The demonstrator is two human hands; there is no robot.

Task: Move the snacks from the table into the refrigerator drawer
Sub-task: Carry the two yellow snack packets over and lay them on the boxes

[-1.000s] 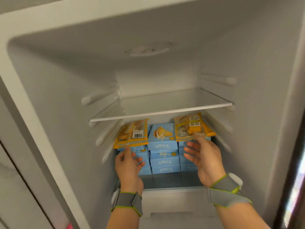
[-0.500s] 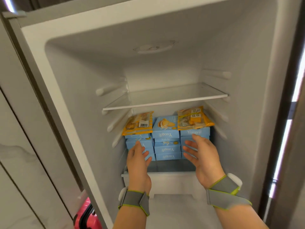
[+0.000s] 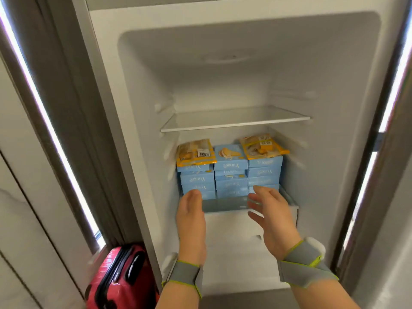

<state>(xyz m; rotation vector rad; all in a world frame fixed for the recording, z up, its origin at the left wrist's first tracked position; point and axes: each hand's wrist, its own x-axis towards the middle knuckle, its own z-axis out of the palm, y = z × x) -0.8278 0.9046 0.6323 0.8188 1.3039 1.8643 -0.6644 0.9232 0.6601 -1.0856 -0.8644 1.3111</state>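
Observation:
Three stacks of blue snack boxes (image 3: 230, 173) fill the back of the open refrigerator compartment, standing in a clear drawer (image 3: 289, 202). A yellow snack packet (image 3: 196, 152) lies on the left stack and another yellow packet (image 3: 262, 146) on the right stack. My left hand (image 3: 191, 224) hovers in front of the left stack, fingers straight, holding nothing. My right hand (image 3: 270, 215) is spread open in front of the right stack, also empty. Both hands are apart from the boxes and packets.
A glass shelf (image 3: 234, 124) sits above the stacks. White refrigerator walls close in on both sides, and a white ledge (image 3: 231, 241) lies under my hands. A red suitcase (image 3: 120, 279) stands on the floor at lower left beside the fridge frame.
Both hands let go of the yellow packets, which now rest on the stacks, and drew back and down. The view has pulled away from the fridge.

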